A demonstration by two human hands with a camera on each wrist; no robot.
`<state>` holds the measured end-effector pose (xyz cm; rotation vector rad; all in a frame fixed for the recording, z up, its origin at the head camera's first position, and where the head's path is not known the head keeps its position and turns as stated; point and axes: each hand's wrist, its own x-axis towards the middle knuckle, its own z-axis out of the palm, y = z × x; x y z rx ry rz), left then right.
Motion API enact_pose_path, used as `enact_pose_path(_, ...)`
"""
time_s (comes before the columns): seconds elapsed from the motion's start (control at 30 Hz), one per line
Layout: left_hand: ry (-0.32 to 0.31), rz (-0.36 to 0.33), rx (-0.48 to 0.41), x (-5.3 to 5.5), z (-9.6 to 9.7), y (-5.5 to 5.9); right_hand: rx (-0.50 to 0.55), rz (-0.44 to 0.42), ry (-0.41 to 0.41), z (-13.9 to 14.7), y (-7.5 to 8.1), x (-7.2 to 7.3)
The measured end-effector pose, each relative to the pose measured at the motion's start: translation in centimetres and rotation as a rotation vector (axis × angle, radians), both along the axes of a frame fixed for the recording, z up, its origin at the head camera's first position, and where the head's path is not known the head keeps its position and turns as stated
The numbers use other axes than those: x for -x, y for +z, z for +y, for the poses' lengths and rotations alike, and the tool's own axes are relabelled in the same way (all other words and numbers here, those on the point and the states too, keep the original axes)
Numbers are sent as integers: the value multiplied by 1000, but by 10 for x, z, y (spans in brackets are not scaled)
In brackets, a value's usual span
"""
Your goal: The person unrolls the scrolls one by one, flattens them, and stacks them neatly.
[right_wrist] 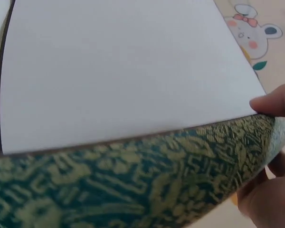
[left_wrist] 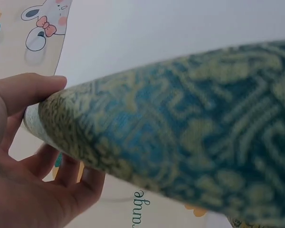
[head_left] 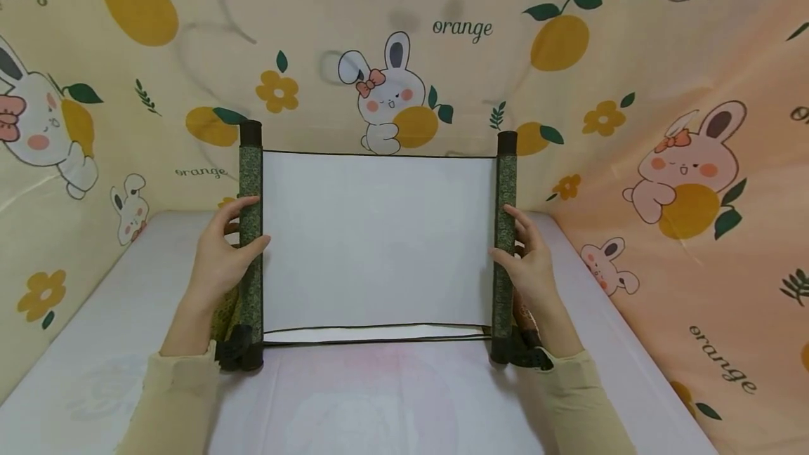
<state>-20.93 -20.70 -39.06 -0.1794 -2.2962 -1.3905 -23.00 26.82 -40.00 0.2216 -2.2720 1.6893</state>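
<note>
A blank white scroll (head_left: 379, 237) with green-and-gold brocade ends stands spread upright between the two hands in the head view. My left hand (head_left: 218, 262) grips its left brocade end (head_left: 251, 279), thumb in front and fingers behind. On the other side my right hand (head_left: 532, 265) holds the right brocade end (head_left: 504, 293) in the same way. The left wrist view shows the brocade (left_wrist: 171, 128) curving away from the thumb, the other fingers below it. In the right wrist view the thumb presses the corner of the white sheet (right_wrist: 123, 71) beside its brocade strip (right_wrist: 147, 175).
A white tabletop (head_left: 354, 406) lies below the scroll. Cloth printed with rabbits and oranges (head_left: 316, 5) rises behind the table and along its sides. Dark bands show near both wrists, behind the scroll's lower corners.
</note>
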Motion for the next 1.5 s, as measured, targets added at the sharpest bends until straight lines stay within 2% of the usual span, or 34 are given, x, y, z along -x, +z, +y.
enact_pose_path(0.17,-21,-16,-5,-3,-4,4,26,7,47,5,2,-2)
enact_pose_path(0.47,-32,-55,-7,-8,-9,7,32,12,30,8,7,-4)
enact_pose_path(0.77,-24,-15,34,-9,-9,8,-9,-12,30,13,6,-4)
enact_pose_path(0.93,-22,6,60,-6,-8,7,-55,-19,23,14,5,-3)
enact_pose_path(1.2,-2,-49,42,-6,-11,5,-96,-24,13,18,6,0)
enact_pose_path(1.3,-17,-59,42,-7,-13,5,-75,-13,32,23,7,0)
enact_pose_path(1.5,-31,-72,47,-10,-17,8,-14,34,132,30,8,-2)
